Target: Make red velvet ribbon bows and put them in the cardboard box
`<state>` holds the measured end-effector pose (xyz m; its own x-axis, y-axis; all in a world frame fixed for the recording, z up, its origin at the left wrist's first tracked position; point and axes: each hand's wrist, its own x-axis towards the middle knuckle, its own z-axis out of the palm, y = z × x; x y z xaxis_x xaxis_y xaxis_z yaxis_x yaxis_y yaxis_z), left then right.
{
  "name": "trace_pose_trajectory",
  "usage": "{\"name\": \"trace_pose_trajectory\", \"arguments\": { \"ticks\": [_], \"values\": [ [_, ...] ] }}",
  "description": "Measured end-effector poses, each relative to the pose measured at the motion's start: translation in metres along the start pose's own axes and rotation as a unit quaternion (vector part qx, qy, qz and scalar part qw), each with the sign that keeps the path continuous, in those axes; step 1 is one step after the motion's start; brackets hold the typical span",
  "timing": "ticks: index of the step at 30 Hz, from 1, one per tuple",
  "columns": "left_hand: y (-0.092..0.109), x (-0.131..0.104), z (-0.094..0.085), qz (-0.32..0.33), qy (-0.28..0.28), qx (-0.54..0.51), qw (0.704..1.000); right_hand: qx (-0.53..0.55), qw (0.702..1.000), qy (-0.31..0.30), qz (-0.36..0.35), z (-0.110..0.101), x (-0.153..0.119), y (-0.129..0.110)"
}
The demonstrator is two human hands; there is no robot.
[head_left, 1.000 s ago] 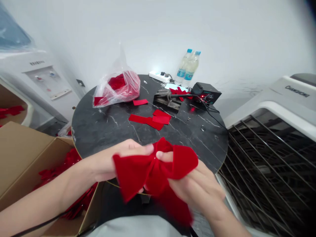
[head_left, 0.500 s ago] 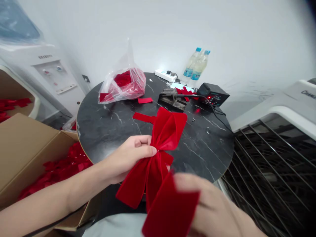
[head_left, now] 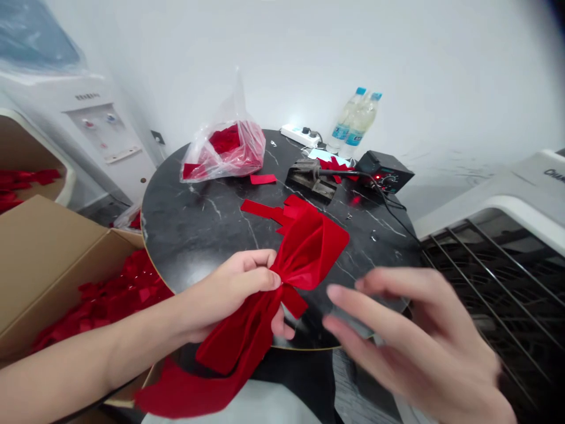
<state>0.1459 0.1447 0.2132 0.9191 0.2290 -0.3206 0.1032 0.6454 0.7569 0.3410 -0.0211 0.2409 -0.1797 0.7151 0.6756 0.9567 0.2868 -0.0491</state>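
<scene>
Pinched at its gathered centre, a red velvet bow (head_left: 304,247) is in my left hand (head_left: 247,288). The thumb lies over the knot; some fingers are hidden behind the fabric. The bow's loops point up and right, and its long tails hang down and left over my lap. A short red strip sticks out just below the knot. To the right of the bow, my right hand (head_left: 410,330) is empty and slightly blurred, its fingers spread and apart from the fabric. Beyond the bow, several red ribbon pieces (head_left: 260,210) lie on the round black table (head_left: 185,224).
A plastic bag (head_left: 251,153) of red pieces stands at the back left. A soldering iron on its stand (head_left: 311,179), a black control box (head_left: 384,171), two bottles (head_left: 353,126) and a power strip (head_left: 300,135) sit behind. A cardboard box (head_left: 57,253) with red bows is at left.
My right hand has let go of a bow tail and moved right, its fingers now spread. The tails have swung left and down, and the bow has tilted in my left hand.
</scene>
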Motion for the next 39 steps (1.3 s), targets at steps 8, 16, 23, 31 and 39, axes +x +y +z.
{"name": "trace_pose_trajectory", "arguments": {
  "ticks": [8,16,23,31,39],
  "values": [
    [0.007,-0.006,-0.003,-0.033,0.002,-0.009,0.999,0.000,0.995,-0.042,-0.094,0.019,0.016,0.034],
    [0.006,0.000,-0.010,-0.035,-0.010,-0.031,0.999,0.107,0.982,-0.017,-0.152,0.031,0.028,0.004],
    [0.005,-0.007,-0.008,-0.050,-0.019,-0.001,0.999,0.108,0.976,-0.062,-0.176,0.031,0.030,0.008],
    [0.024,-0.009,-0.004,-0.096,-0.016,0.136,0.986,0.143,0.973,-0.089,-0.158,0.038,0.029,0.006],
    [0.044,-0.014,0.002,-0.076,0.026,0.346,0.935,0.138,0.979,-0.132,-0.078,0.040,0.038,0.000]
  ]
}}
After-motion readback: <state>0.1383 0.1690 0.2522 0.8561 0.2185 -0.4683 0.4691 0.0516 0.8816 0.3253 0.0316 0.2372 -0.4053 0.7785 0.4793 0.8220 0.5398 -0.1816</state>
